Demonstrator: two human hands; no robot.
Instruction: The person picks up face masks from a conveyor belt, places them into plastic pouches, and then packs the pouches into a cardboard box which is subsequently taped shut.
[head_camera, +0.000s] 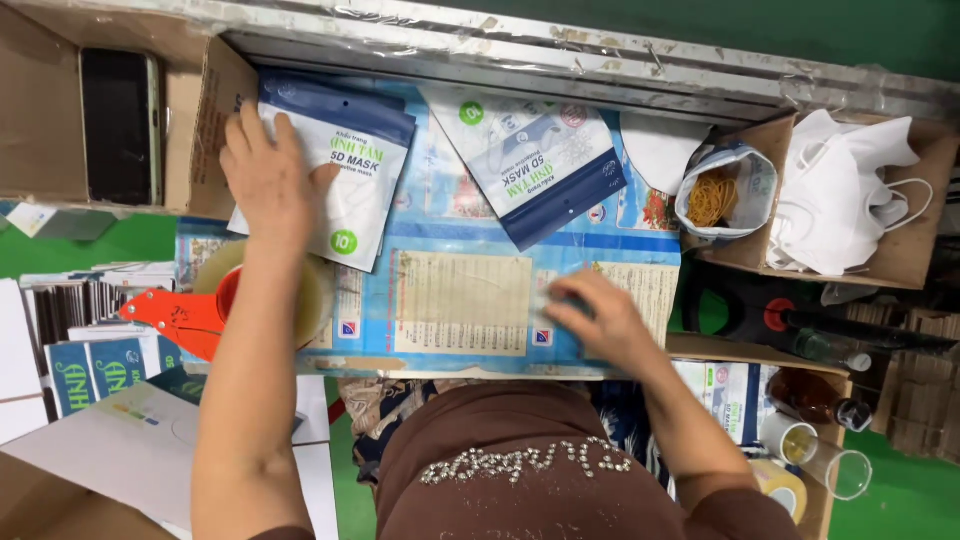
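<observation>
My left hand (268, 178) lies flat, fingers spread, palm down on a white-and-navy flat plastic mask pouch (335, 180) at the upper left of the blue printed table sheet (470, 290); the hand is pressing on the pouch, not closed around it. A second white-and-navy pouch (540, 165) lies tilted just to the right, apart from the first.

My right hand (600, 315) rests low on the sheet near its front edge, fingers blurred; I cannot tell whether they pinch anything.

Under my left forearm sits an orange-red tape dispenser with a clear tape roll (215, 305). To the right, an open cardboard box (905, 255) holds loose white masks (840, 190), and beside it a small bag of tan rubber bands (712, 197).
</observation>
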